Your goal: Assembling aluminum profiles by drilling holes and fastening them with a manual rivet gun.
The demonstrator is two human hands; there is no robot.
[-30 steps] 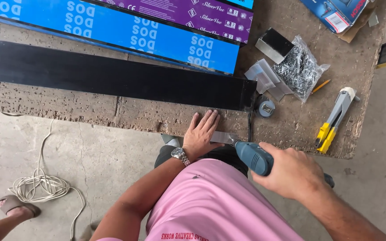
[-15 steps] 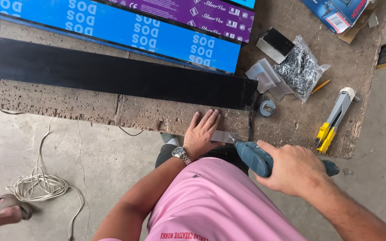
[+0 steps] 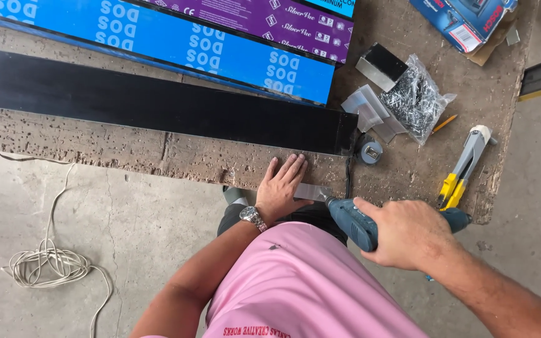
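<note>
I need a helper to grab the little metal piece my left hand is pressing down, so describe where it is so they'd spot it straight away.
Find the long black panel lying across the rough worktable. Near its right end, at the table's front edge, the left hand lies flat. Under its fingers lies a small silvery metal bracket, with the blue drill tip against it; the other bracket pieces sit farther back by the screw bag.

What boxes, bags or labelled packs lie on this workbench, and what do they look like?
Long blue box: flat, white print, far left edge of the bench.
Long purple box: flat, behind the blue one.
Blue carton: top right corner, a tool pictured on it.
Clear plastic bag: crumpled, full of small metal fasteners, right of centre.
</note>
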